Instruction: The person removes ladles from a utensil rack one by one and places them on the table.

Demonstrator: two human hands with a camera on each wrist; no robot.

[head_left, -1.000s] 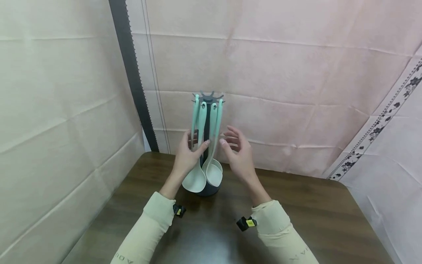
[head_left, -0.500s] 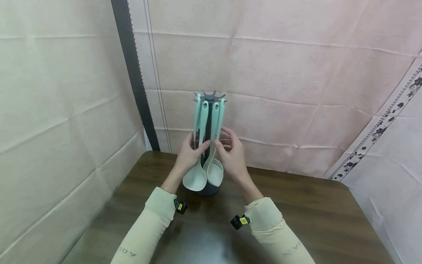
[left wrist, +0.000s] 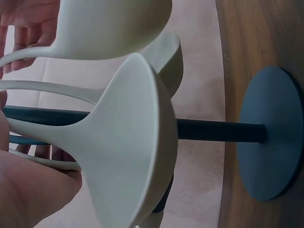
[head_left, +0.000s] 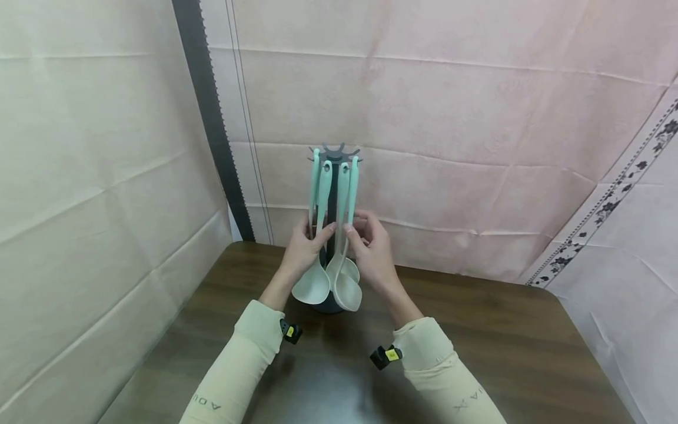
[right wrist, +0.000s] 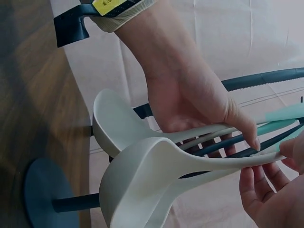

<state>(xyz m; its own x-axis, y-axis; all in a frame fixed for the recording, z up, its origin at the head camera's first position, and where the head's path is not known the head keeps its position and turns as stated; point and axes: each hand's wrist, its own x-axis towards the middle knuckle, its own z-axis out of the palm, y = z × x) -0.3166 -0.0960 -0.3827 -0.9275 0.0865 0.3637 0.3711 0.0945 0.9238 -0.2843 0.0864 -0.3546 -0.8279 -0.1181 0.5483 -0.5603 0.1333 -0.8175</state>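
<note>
A dark blue-grey utensil rack (head_left: 335,155) stands on a round base (left wrist: 270,142), with several white utensils hanging on it by mint handles. My right hand (head_left: 375,252) pinches the handle of a ladle with a pointed lip (head_left: 348,295) at the rack's right front. In the right wrist view, thumb and fingertips meet round that handle. On the other side, my left hand (head_left: 302,248) curls round the handles by the pole, its thumb across the front of a round-headed ladle (head_left: 311,286). Behind the pointed-lip ladle, another white head (head_left: 352,268) is partly hidden.
The rack stands on a dark wooden table (head_left: 477,335), close to its back edge. Pale creased cloth (head_left: 450,129) hangs behind and at both sides. A small black camera (head_left: 386,355) is strapped to each wrist.
My right hand has come left from beside the rack to the ladle's handle and pinches it. That ladle's head has swung forward and slightly right. The left hand has hardly moved.
</note>
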